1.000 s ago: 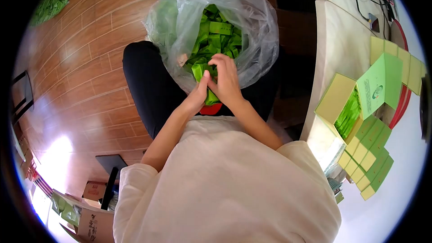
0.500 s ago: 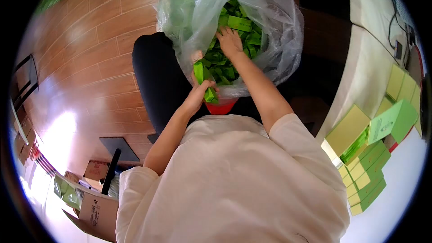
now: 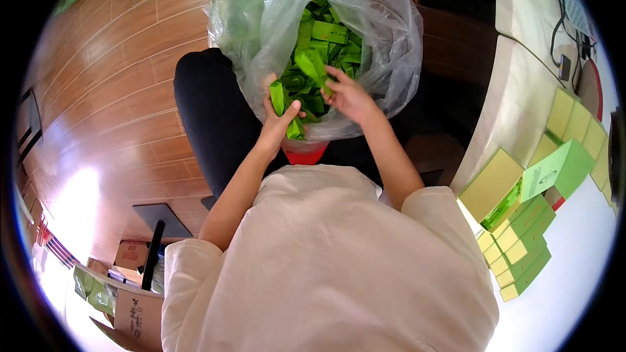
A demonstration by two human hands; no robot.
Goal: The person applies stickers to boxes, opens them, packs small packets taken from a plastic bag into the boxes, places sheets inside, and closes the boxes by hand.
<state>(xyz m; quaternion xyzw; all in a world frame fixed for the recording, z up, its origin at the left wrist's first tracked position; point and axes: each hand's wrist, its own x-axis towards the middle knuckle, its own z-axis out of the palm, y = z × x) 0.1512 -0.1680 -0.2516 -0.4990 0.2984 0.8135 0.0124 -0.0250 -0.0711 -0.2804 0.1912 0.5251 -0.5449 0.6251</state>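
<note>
A large clear plastic bag (image 3: 391,39) stands open in front of my lap, with many small green packets (image 3: 329,31) heaped inside. My left hand (image 3: 279,124) is closed around green packets (image 3: 278,96) at the bag's near left edge. Over the heap, my right hand (image 3: 351,96) pinches one green packet (image 3: 312,65), which is tilted and slightly blurred. Printing on the packets is too small to read. Part of a red thing (image 3: 306,155) shows below the bag's near rim.
On the right, a white-covered table (image 3: 479,114) carries an open green box (image 3: 551,169) with green packets inside, stacked yellow-green boxes (image 3: 521,248) and black cables (image 3: 561,32). Cardboard boxes (image 3: 138,316) and a black stand (image 3: 156,234) are at lower left.
My right hand has come up off the heap towards me and now has a green packet in its fingers. The left hand still holds its packets. The whole view has shifted slightly.
</note>
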